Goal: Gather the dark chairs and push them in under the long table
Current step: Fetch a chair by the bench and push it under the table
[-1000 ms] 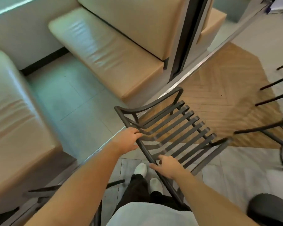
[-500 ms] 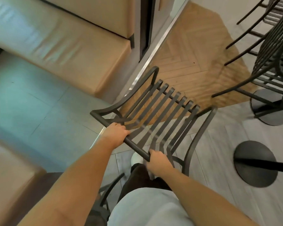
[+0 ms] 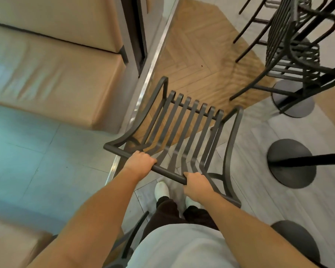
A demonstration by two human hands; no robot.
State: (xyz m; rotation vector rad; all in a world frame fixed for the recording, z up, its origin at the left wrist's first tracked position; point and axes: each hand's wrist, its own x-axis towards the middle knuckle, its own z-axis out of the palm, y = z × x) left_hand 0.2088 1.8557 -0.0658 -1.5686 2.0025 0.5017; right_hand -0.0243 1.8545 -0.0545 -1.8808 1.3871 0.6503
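Both hands grasp the top rail of a dark grey slatted metal armchair point(image 3: 190, 128), seen from above and behind the backrest. The left hand point(image 3: 140, 162) is curled over the rail near its left end; the right hand point(image 3: 196, 185) is wrapped round the rail's right end, knuckles up. The chair stands directly in front of the person, its seat slats running away from the body, straddling the seam where pale grey floor tiles point(image 3: 259, 190) meet a patch of wooden herringbone flooring point(image 3: 197, 55). Whether its legs touch the floor cannot be told from this angle. Below the rail, between the forearms, white shoes point(image 3: 161, 188) and dark trousers point(image 3: 168, 211) show. To the left, tan leather bench cushions point(image 3: 52, 74) line a booth, separated from the chair by a metal floor strip point(image 3: 153, 60). At upper right, several more dark slatted chairs point(image 3: 294, 47) cluster together, close to a round black pedestal table base point(image 3: 293, 101). A second round black base point(image 3: 291, 163) sits on the tiles just right of the held chair, a dark post running off from it toward the frame's right edge. Another dark chair's arm point(image 3: 132, 236) pokes in at bottom centre, beside the left forearm.
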